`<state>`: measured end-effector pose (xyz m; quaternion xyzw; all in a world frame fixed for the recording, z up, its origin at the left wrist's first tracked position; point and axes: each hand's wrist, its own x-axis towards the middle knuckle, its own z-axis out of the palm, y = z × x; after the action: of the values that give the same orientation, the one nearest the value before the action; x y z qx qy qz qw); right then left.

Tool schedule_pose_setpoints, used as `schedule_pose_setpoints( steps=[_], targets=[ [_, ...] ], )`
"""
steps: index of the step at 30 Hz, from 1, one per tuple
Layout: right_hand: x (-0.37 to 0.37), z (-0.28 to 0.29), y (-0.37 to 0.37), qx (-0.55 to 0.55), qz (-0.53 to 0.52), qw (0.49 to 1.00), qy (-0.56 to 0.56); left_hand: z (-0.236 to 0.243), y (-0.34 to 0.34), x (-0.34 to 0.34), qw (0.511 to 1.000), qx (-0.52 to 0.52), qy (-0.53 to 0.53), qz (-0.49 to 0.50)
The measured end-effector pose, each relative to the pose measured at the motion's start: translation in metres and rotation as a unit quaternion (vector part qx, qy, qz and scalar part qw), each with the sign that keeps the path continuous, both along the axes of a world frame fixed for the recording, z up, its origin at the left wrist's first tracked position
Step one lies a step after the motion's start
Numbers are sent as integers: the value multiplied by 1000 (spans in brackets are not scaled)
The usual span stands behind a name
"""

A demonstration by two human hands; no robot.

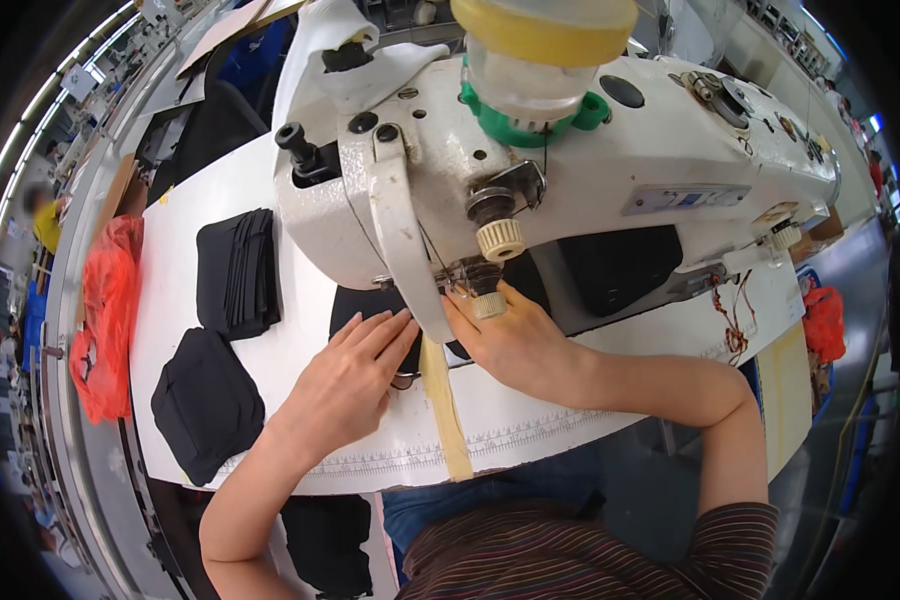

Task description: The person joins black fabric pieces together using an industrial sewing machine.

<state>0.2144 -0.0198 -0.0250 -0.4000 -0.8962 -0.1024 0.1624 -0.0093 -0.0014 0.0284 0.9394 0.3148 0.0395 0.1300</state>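
The black fabric piece [350, 308] is lying at the centre of your clock face, beneath the head of the white sewing machine [590, 190], on the white tabletop [170, 300]. Your left hand [345, 375] is resting at 8 o'clock, flat, with its fingers stretching out side by side over the near edge of that piece. Your right hand [515, 340] is reaching in at 4 o'clock, close beside the needle area; machine parts are covering some of its fingers, so you are not showing whether it is pinching anything, and I cannot tell. Between your hands, a pale yellow strip [437, 410] is running toward 6 o'clock, crossing the ruler markings [530, 432] along the near edge. At 9 o'clock a fanned stack of black pieces [238, 275] is sitting, and a second black stack [210, 405] is lying just beside it at 8. Farther out at 9, a red plastic bag [110, 320] is hanging by the edge. Toward 3 o'clock, another black piece [625, 265] is lying under the machine's arm, and reddish threads [735, 320] are trailing beyond it
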Motion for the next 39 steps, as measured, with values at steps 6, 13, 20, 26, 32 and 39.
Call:
schedule_pose_setpoints(
  steps=[6,13,20,26,32,39],
  targets=[
    [-3,1,1,13,16,1000,-6,-24,25,-3,992,119,-30,-21],
    [2,3,7,44,37,998,39,-45,8,6,980,146,-136,-11],
    [4,6,10,43,58,996,49,-47,9,23,971,206,-113,38],
    [4,4,10,48,54,997,42,-53,8,30,957,266,-101,56],
    [6,10,7,53,59,997,15,-52,10,31,953,278,-107,49],
    [5,3,10,49,67,996,31,-54,12,31,957,270,-93,48]
  ],
)
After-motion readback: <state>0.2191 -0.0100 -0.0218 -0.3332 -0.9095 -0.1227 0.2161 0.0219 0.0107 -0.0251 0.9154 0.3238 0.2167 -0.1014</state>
